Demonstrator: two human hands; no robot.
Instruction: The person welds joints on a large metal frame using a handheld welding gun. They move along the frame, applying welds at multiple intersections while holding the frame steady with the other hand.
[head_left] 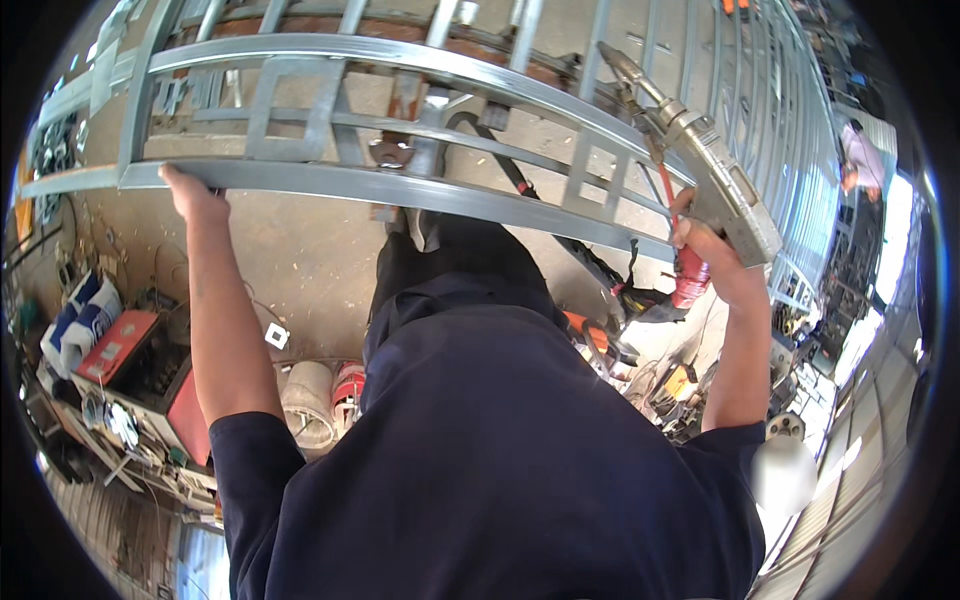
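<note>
Both hands raised, arms outstretched, fingers closed.

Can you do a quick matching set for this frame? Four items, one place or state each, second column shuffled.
Column 1:
1. left hand
2. right hand
3. welding torch
4. red box

Column 2:
A. lower left, beside blue-and-white packages
B. gripping the lower rail of the grey metal frame
C. wrapped around a red handle
D. nozzle pointing up-left at the frame

Pairs: 1-B, 2-C, 3-D, 4-A
</note>
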